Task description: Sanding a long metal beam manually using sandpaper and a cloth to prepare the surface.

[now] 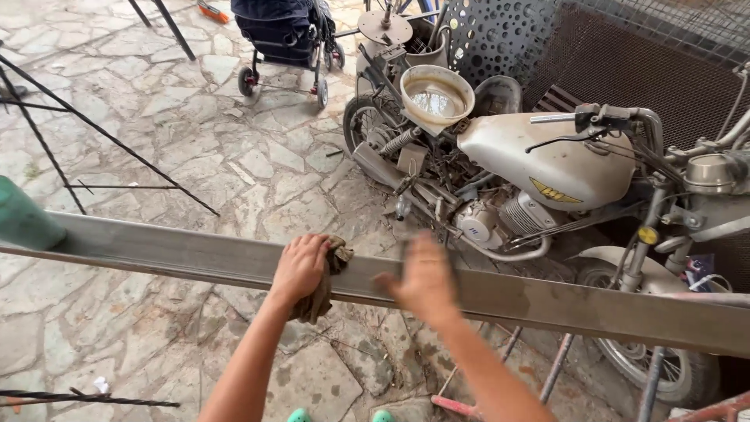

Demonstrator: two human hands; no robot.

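Steel beam spans frame across stone floor; left hand presses brown rag flat on it, right hand blurred above beam (fingers apparently spread); wiping looks partway, surface streaky toward motorcycle end

Matt metal bar (cloth rag).

L hand, rag, maybe steel beam

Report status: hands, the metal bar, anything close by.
Left hand pressing brown rag on long metal bar. Right hand blurred, open over bar. Old motorcycle parked just behind.
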